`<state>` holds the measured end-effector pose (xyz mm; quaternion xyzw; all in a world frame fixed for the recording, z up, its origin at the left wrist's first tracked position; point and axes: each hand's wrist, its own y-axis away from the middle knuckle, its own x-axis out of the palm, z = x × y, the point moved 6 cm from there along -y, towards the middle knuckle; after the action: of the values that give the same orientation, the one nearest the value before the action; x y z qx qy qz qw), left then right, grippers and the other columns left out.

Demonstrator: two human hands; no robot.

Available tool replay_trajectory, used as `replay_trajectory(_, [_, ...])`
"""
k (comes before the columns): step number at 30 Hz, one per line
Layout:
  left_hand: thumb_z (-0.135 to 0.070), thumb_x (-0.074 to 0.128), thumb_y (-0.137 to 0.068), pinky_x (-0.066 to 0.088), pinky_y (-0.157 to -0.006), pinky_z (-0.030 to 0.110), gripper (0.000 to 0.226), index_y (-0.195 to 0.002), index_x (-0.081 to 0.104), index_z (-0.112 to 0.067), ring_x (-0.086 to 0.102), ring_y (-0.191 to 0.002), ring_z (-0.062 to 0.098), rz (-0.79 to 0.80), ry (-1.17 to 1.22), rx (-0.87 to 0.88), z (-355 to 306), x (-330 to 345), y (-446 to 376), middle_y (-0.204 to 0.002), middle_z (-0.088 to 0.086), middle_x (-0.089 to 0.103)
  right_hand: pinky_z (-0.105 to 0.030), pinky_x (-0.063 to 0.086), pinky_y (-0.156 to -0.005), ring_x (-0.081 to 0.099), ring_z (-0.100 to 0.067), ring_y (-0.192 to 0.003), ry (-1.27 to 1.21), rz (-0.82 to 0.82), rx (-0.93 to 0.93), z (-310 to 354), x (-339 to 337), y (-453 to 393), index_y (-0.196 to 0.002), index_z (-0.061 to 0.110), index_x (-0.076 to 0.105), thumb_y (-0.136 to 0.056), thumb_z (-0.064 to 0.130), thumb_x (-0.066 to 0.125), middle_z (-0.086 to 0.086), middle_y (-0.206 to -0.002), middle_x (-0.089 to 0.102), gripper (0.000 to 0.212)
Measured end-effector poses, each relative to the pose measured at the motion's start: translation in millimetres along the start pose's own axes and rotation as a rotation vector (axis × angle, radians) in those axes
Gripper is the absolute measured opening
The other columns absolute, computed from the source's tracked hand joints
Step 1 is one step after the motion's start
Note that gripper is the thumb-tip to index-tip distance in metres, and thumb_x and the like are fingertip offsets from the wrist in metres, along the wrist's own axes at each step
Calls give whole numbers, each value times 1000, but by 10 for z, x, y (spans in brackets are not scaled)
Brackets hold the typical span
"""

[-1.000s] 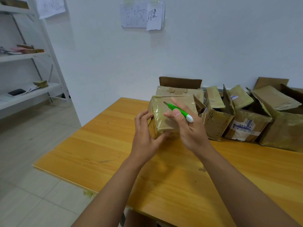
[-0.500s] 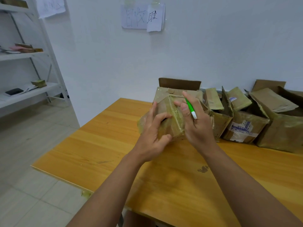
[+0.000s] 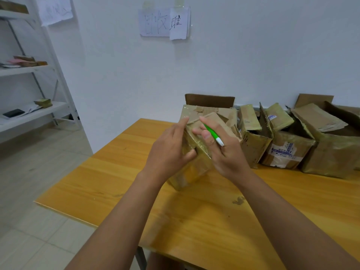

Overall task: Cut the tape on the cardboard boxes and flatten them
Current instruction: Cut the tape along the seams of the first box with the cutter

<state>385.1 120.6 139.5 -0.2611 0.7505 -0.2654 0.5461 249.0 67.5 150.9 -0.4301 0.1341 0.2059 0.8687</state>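
A small taped cardboard box [image 3: 196,162] is tilted on one corner above the wooden table [image 3: 120,184]. My left hand [image 3: 169,151] grips its left side, thumb on the near face and fingers over the upper edge. My right hand [image 3: 224,149] holds the box's right side and at the same time pinches a green and white cutter [image 3: 213,134] between thumb and fingers. The cutter's white end points down and to the right; its blade end is hidden by my fingers.
Several opened, taped cardboard boxes [image 3: 284,151] stand in a row along the wall at the back right. A larger box [image 3: 210,111] is right behind the held one. A white shelf rack [image 3: 33,112] stands at the left over tiled floor.
The box has been turned further over in my hands, from upright to tilted on a corner. The cutter swung from pointing left to pointing down and right.
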Motion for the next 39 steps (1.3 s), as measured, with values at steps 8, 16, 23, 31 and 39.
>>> replay_trajectory(8, [-25, 68, -83, 34, -63, 27, 72, -146, 37, -13, 62, -84, 24, 10, 86, -67, 12, -65, 75, -109, 1, 65, -60, 54, -75, 67, -41, -92, -149, -6, 86, -89, -15, -3, -134, 37, 51, -97, 52, 41, 18, -109, 70, 41])
replay_trajectory(16, [-34, 39, -82, 52, -67, 32, 63, -140, 52, -12, 61, -81, 9, -38, 339, -105, 96, -75, 190, -101, -1, 69, -36, 53, -93, 68, -17, -105, -454, -62, 201, -130, -115, -22, -126, 26, 57, -95, 40, 43, -8, -100, 74, 37])
replay_trajectory(23, [-20, 53, -95, 34, -101, 9, 51, -145, 45, -9, 44, -123, -1, -143, 340, -87, 87, -59, 193, -135, -1, 49, -24, 52, -90, 67, -17, -105, -442, -100, 84, -32, -43, -26, -126, 29, 54, -99, 35, 43, -10, -105, 70, 30])
replay_trajectory(31, [-30, 45, -102, 46, -96, 22, 41, -141, 48, -18, 53, -125, 6, -130, 344, -80, 112, -45, 219, -137, -7, 58, -45, 52, -84, 62, -18, -102, 64, -94, 9, -147, -35, -112, -136, 29, 49, -102, 35, 40, 4, -119, 65, 35])
replay_trajectory(39, [-33, 44, -101, 45, -75, 10, 40, -138, 57, -24, 53, -98, 6, -245, 299, -24, 55, -57, 132, -120, 3, 54, -43, 27, -103, 46, -11, -119, 308, -31, 86, -170, -68, -156, -134, 37, 47, -84, 62, 53, 11, -126, 58, 57])
